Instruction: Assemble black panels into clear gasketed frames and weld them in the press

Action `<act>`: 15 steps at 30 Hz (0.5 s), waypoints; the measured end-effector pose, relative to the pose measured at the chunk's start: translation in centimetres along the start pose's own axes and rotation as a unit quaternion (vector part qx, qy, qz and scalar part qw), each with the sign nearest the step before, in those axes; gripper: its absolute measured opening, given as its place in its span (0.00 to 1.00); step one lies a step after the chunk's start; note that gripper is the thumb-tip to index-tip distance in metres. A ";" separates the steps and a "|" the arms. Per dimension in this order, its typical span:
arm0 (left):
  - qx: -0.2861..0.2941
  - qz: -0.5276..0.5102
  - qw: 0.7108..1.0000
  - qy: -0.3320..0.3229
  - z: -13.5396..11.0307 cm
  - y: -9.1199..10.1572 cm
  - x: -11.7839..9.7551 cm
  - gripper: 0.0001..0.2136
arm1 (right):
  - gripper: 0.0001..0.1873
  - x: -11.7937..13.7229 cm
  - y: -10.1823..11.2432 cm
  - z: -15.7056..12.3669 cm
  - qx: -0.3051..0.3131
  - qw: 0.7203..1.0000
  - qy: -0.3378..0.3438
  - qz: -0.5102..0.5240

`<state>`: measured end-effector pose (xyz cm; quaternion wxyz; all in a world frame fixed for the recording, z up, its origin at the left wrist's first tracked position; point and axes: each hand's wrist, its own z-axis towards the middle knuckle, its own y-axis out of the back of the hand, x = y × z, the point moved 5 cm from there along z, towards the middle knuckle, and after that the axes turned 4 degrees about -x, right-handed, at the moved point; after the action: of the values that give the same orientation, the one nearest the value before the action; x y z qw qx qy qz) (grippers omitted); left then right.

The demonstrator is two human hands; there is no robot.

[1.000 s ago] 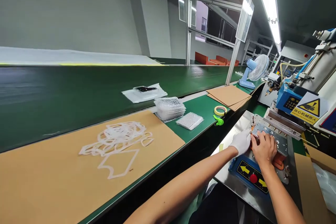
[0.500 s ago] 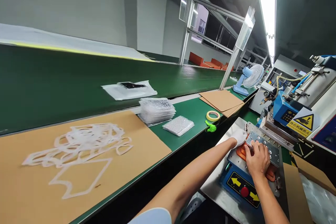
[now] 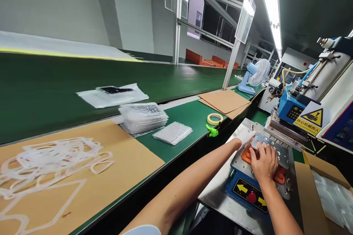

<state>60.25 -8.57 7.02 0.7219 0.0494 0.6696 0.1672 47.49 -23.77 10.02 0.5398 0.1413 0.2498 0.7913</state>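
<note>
A grey metal plate (image 3: 282, 157) with holes lies over orange blocks (image 3: 246, 154) on the bed of a small press. My right hand (image 3: 264, 162), bare, grips it, fingers bent over the top and thumb at the near edge. At the plate's left end is my left hand (image 3: 246, 136) in a white glove; its fingers are mostly hidden. Below the bed, the blue base (image 3: 230, 188) carries yellow arrows and a red button (image 3: 252, 197).
The press head (image 3: 289, 104) with a warning sign (image 3: 313, 117) overhangs the far side. Left are bubble-wrap pouches (image 3: 143, 117), yellow tape (image 3: 214, 119) and cardboard (image 3: 132, 165) with tangled white strips (image 3: 55, 158). An open carton (image 3: 305, 194) stands right. A fan (image 3: 257, 73) stands farther back.
The view has swung to the right, so the bench things sit farther left. Both hands remain at the metal plate, with little visible change in their grip.
</note>
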 end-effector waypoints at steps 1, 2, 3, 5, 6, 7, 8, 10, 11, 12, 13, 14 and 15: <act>0.001 0.005 1.000 -0.014 -0.2 0.3 -0.1 0.15 | 0.20 0.0 0.1 0.0 0.001 1.000 -0.002 -0.001; 0.004 0.007 0.999 -0.031 -0.5 0.5 -0.2 0.15 | 0.20 0.1 0.1 0.0 0.003 1.000 -0.004 -0.001; 0.009 0.007 0.999 -0.050 -0.9 0.6 -0.3 0.14 | 0.21 0.1 0.1 0.0 0.005 1.000 -0.005 -0.002; 0.026 -0.001 0.996 -0.088 -1.9 0.5 -0.3 0.14 | 0.21 0.1 0.1 0.0 0.011 1.000 -0.008 0.001; 0.038 -0.008 0.994 -0.105 -2.5 0.4 -0.4 0.13 | 0.21 0.1 0.1 0.0 0.014 1.000 -0.009 0.003; 0.052 -0.016 0.991 -0.120 -3.0 0.1 -0.4 0.12 | 0.21 0.1 0.1 0.0 0.017 1.000 -0.011 0.006; 0.068 -0.023 0.989 -0.132 -3.6 -0.2 -0.4 0.12 | 0.21 0.1 0.0 -0.1 0.020 1.000 -0.013 0.009; 0.094 -0.033 0.984 -0.151 -4.4 -0.6 -0.6 0.15 | 0.21 0.0 -0.1 -0.2 0.020 1.000 -0.015 0.013; 0.104 -0.034 0.981 -0.159 -4.7 -0.7 -0.9 0.17 | 0.21 0.0 -0.1 -0.2 0.018 1.000 -0.015 0.013; 0.112 -0.032 0.979 -0.166 -4.8 -0.7 -1.2 0.18 | 0.22 0.0 -0.2 -0.3 0.014 1.000 -0.013 0.013; 0.116 -0.028 0.978 -0.173 -4.9 -0.6 -1.5 0.20 | 0.22 -0.1 -0.2 -0.3 0.011 1.000 -0.012 0.012; 0.119 -0.020 0.976 -0.179 -5.0 -0.4 -1.9 0.21 | 0.22 -0.1 -0.3 -0.2 0.010 1.000 -0.012 0.012; 0.119 -0.010 0.976 -0.184 -5.1 -0.1 -2.3 0.23 | 0.22 -0.1 -0.3 -0.1 0.014 1.000 -0.011 0.015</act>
<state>55.14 -10.10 8.67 0.8233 0.1581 0.5410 0.0674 47.72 -23.81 9.82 0.5286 0.1618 0.2528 0.7940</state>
